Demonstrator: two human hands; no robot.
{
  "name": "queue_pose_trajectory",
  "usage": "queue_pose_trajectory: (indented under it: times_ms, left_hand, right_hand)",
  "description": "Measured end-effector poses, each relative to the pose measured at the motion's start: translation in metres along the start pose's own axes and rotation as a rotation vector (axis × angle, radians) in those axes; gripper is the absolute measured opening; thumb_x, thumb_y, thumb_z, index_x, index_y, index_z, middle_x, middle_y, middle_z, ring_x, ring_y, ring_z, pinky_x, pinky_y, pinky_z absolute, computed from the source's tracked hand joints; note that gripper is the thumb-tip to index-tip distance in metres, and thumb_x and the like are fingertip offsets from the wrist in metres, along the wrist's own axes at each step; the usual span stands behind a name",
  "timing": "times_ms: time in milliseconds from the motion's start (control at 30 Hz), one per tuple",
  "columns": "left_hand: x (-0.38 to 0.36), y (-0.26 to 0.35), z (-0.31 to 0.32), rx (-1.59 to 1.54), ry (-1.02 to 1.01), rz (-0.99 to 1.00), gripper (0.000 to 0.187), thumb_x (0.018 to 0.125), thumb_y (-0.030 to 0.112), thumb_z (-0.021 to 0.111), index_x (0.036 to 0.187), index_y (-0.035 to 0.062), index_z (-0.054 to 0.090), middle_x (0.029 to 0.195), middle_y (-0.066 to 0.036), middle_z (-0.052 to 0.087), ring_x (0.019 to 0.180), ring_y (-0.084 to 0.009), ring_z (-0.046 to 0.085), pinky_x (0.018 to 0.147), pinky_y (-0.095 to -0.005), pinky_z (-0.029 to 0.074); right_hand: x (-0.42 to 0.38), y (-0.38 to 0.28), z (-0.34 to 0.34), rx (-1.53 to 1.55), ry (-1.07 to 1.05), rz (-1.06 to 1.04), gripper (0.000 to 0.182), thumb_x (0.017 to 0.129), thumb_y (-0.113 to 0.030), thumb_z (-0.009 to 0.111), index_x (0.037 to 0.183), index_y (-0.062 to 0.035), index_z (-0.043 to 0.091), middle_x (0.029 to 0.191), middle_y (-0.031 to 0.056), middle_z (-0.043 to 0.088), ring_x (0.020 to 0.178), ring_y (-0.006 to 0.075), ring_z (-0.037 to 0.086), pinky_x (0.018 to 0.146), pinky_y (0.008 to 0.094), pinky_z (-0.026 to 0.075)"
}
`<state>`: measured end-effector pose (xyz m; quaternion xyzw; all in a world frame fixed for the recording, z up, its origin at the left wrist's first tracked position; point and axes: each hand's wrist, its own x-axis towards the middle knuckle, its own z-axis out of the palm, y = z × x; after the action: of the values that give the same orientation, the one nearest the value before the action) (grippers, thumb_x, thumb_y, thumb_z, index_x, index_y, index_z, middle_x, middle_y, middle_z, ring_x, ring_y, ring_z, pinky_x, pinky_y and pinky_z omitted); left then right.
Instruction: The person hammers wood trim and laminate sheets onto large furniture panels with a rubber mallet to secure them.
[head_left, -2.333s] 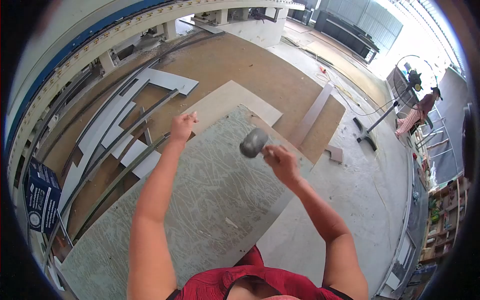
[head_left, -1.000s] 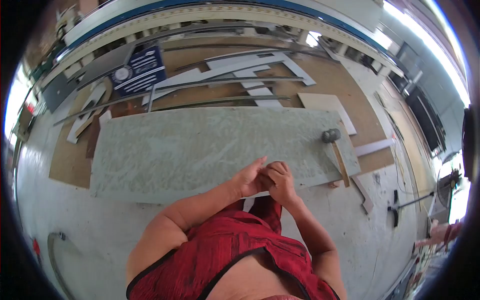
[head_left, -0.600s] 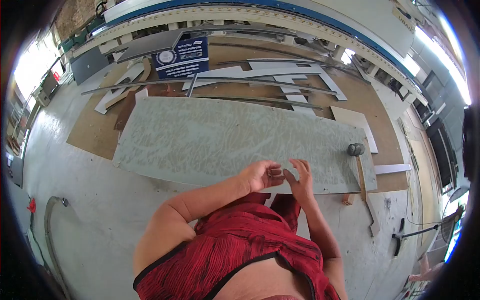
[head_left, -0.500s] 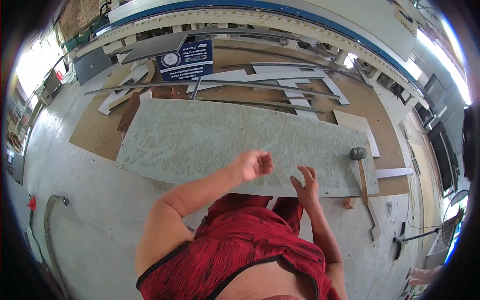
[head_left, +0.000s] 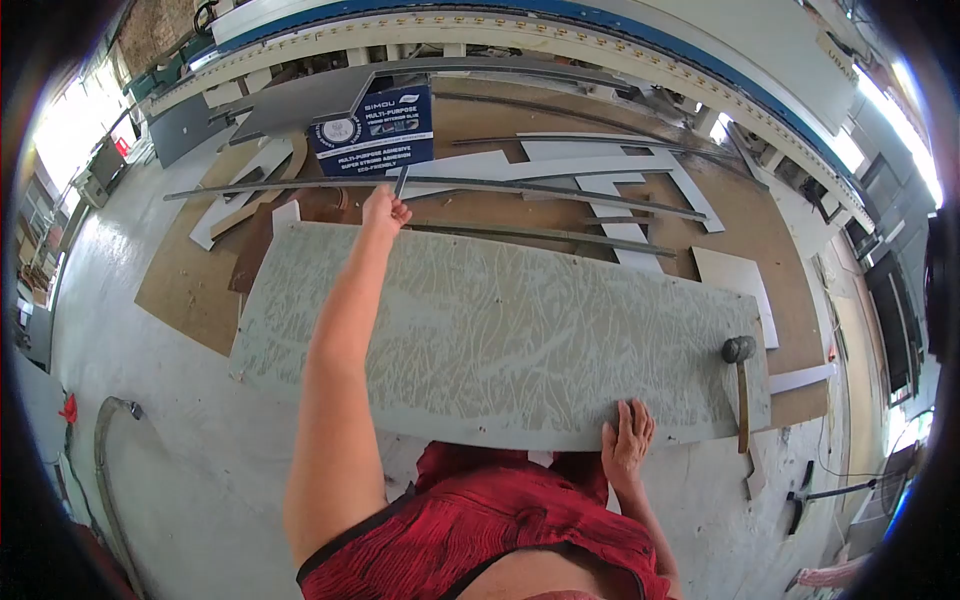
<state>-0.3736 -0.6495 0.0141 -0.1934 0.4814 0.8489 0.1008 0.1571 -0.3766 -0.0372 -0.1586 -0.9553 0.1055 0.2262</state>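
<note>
My left hand (head_left: 384,210) is stretched out past the far edge of the grey-green panel (head_left: 480,330). Its fingers are closed round the lower end of a short dark metal strip (head_left: 402,181), beside a long metal bar (head_left: 560,189). Flat on the panel's near edge lies my right hand (head_left: 628,440), fingers extended and holding nothing. A mallet (head_left: 739,349) with a dark head and wooden handle rests at the panel's right end.
Behind the panel, white cut pieces (head_left: 690,190) lie on a brown board (head_left: 180,270), beside a blue adhesive box (head_left: 375,135). A long machine (head_left: 480,30) spans the back. A hose (head_left: 100,450) is on the floor at left, a black-headed tool (head_left: 800,497) at right.
My left hand has moved forward from above the panel and closed on the metal strip. My right hand has come down onto the near edge. The panel and mallet appear lower in view.
</note>
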Motion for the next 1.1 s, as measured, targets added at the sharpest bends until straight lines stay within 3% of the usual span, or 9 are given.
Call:
queue_pose_trajectory:
  times_ms: [300, 433, 467, 567, 600, 700, 767, 967, 1100]
  left_hand:
    - [0.074, -0.028, 0.007, 0.006, 0.071, -0.016, 0.046, 0.087, 0.044, 0.055, 0.089, -0.0009, 0.047, 0.069, -0.010, 0.044, 0.063, -0.0258, 0.046, 0.083, -0.0538, 0.043]
    - [0.086, -0.038, 0.020, 0.103, 0.199, 0.033, 0.047, 0.085, 0.049, 0.055, 0.096, 0.0031, 0.050, 0.068, -0.006, 0.038, 0.064, -0.0208, 0.038, 0.101, -0.0568, 0.027]
    - [0.114, -0.047, 0.010, 0.102, 0.206, 0.049, 0.053, 0.083, 0.051, 0.056, 0.113, 0.0069, 0.050, 0.086, -0.012, 0.050, 0.081, -0.0277, 0.048, 0.104, -0.0573, 0.020]
    - [0.069, -0.035, 0.029, 0.090, 0.178, 0.058, 0.063, 0.083, 0.051, 0.056, 0.129, 0.0099, 0.043, 0.118, -0.019, 0.049, 0.108, -0.0334, 0.047, 0.104, -0.0586, 0.017]
    - [0.064, -0.031, 0.031, 0.044, 0.147, 0.012, 0.067, 0.083, 0.052, 0.055, 0.133, 0.0106, 0.039, 0.140, -0.021, 0.033, 0.129, -0.0331, 0.033, 0.104, -0.0598, 0.016]
    - [0.031, -0.018, 0.034, 0.034, -0.045, 0.039, 0.068, 0.084, 0.054, 0.053, 0.131, 0.0081, 0.040, 0.144, -0.018, 0.030, 0.131, -0.0333, 0.029, 0.103, -0.0607, 0.018]
    - [0.074, -0.008, 0.008, 0.065, -0.148, -0.066, 0.075, 0.083, 0.058, 0.052, 0.134, 0.0059, 0.037, 0.146, -0.019, 0.025, 0.132, -0.0347, 0.028, 0.103, -0.0601, 0.017]
    - [0.020, 0.068, -0.087, 0.460, 0.038, 0.295, 0.086, 0.080, 0.062, 0.051, 0.142, 0.0070, 0.027, 0.149, -0.018, 0.015, 0.137, -0.0344, 0.013, 0.104, -0.0585, 0.011]
    - [-0.057, 0.102, -0.187, 0.396, 0.102, 0.469, 0.074, 0.080, 0.045, 0.062, 0.134, -0.0004, 0.039, 0.138, -0.013, 0.041, 0.125, -0.0257, 0.039, 0.102, -0.0404, 0.030]
  right_hand:
    - [0.004, -0.003, -0.002, -0.039, -0.062, -0.006, 0.047, 0.080, -0.022, 0.055, 0.121, 0.0004, 0.049, 0.127, 0.0225, 0.041, 0.118, 0.0417, 0.037, 0.100, 0.0530, 0.025]
    - [0.004, -0.001, 0.002, -0.046, -0.064, 0.002, 0.047, 0.081, -0.024, 0.054, 0.121, 0.0004, 0.049, 0.127, 0.0218, 0.041, 0.118, 0.0415, 0.037, 0.100, 0.0529, 0.024]
    - [0.004, -0.001, 0.002, -0.045, -0.062, -0.001, 0.047, 0.081, -0.024, 0.054, 0.121, 0.0001, 0.049, 0.127, 0.0216, 0.041, 0.118, 0.0414, 0.037, 0.100, 0.0528, 0.024]
    - [0.005, -0.001, 0.001, -0.039, -0.048, -0.011, 0.047, 0.080, -0.023, 0.056, 0.121, -0.0008, 0.050, 0.127, 0.0212, 0.041, 0.118, 0.0408, 0.037, 0.100, 0.0527, 0.025]
    - [0.006, -0.002, 0.001, -0.038, -0.040, -0.010, 0.046, 0.080, -0.023, 0.056, 0.121, -0.0010, 0.050, 0.127, 0.0211, 0.042, 0.118, 0.0405, 0.037, 0.100, 0.0527, 0.025]
    - [0.004, -0.001, 0.002, -0.039, -0.010, -0.013, 0.045, 0.079, -0.020, 0.058, 0.120, -0.0014, 0.050, 0.126, 0.0209, 0.042, 0.117, 0.0397, 0.039, 0.099, 0.0520, 0.027]
    - [0.005, -0.002, 0.001, -0.030, 0.015, -0.017, 0.045, 0.079, -0.019, 0.058, 0.120, -0.0014, 0.051, 0.125, 0.0206, 0.043, 0.116, 0.0392, 0.039, 0.098, 0.0510, 0.028]
    - [0.002, 0.006, -0.002, 0.027, 0.032, -0.015, 0.043, 0.078, -0.019, 0.063, 0.116, -0.0026, 0.053, 0.125, 0.0191, 0.045, 0.116, 0.0359, 0.042, 0.098, 0.0459, 0.031]
    - [-0.019, 0.039, -0.001, 0.153, 0.121, 0.148, 0.041, 0.077, -0.014, 0.066, 0.115, -0.0036, 0.055, 0.125, 0.0186, 0.046, 0.117, 0.0349, 0.042, 0.097, 0.0447, 0.034]
